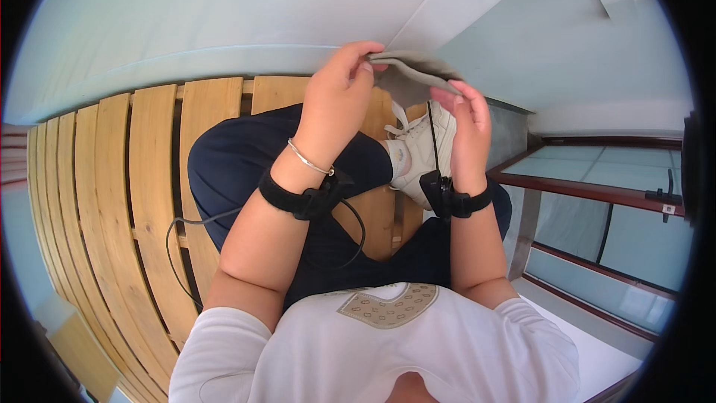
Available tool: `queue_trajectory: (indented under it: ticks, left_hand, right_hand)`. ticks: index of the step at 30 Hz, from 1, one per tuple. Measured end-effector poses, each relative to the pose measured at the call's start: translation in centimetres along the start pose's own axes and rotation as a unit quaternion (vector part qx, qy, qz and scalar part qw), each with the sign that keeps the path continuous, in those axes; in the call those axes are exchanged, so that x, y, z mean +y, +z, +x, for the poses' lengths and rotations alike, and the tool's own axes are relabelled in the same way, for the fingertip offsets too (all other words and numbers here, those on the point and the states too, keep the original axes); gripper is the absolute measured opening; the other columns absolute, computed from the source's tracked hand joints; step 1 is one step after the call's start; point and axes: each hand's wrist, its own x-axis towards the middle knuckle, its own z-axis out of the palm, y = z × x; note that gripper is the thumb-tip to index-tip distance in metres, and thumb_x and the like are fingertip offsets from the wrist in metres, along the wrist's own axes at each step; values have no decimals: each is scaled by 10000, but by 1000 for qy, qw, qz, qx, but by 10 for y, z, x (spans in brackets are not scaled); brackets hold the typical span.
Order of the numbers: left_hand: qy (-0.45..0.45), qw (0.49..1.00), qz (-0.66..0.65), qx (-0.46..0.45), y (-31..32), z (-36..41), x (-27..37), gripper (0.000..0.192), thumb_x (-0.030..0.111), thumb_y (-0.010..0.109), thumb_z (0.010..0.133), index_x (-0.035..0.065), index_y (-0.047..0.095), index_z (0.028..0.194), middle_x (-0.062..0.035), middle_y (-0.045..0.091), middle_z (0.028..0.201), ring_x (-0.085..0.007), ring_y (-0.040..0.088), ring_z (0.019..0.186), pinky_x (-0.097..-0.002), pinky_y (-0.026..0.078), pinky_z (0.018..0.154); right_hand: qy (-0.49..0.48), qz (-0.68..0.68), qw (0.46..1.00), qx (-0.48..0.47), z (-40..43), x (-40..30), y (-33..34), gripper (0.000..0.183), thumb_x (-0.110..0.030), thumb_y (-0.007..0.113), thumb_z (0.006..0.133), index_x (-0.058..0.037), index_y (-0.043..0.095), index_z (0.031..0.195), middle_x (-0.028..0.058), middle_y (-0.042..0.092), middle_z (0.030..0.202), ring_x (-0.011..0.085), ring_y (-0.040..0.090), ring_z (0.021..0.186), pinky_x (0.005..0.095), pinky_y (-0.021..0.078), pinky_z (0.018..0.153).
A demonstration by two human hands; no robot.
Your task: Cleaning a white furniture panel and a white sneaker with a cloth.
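A folded piece of grey-brown cloth (411, 81) is held up between both hands, above a white lace-up shoe (422, 140). My left hand (347, 78) pinches its left end between thumb and fingers. At the lower right end, my right hand (467, 117) grips the cloth's edge the same way. The top edge shows layers lying slightly apart, with a dark gap towards the right. What is inside the fold is hidden. Each wrist wears a black strap with a small black device, and a metal bangle (309, 158) circles the left wrist.
I sit on a slatted wooden platform (156, 145) with gaps between its boards, legs folded in dark trousers (240, 151). A pale wall (224, 5) rises just ahead. Black cables (169, 240) run from the wrist devices. To the right is a red-brown framed glass door or window (593, 184).
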Motion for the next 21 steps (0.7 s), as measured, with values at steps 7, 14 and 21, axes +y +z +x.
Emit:
queue_trajectory:
  ticks: [7, 14, 21]
  left_hand:
    - [135, 964, 228, -7, 13, -6, 4, 338, 41, 488, 794, 40, 486, 1131, -177, 558, 991, -314, 531, 932, -352, 418, 826]
    - [229, 944, 236, -28, 22, -14, 6, 387, 14, 521, 739, 38, 460, 1121, -145, 531, 816, -306, 523, 748, -382, 431, 647]
    - [194, 944, 267, 6, 19, -11, -3, 248, 3, 517, 725, 10, 495, 972, -152, 532, 750, -326, 523, 707, -397, 430, 624]
  right_hand:
    - [-101, -26, 995, 9, 26, -11, 16, 330, -84, 351, 897, -5, 393, 1214, 156, 455, 1201, 215, 432, 1130, 322, 294, 967]
    - [-151, -71, 986, -1, 27, -24, 40, 413, -149, 361, 908, -5, 304, 1290, 167, 342, 1314, 247, 331, 1227, 339, 259, 996]
    - [-157, -144, 972, -102, 38, -19, 64, 445, -236, 355, 922, 9, 307, 1291, 178, 350, 1311, 269, 341, 1220, 340, 271, 991]
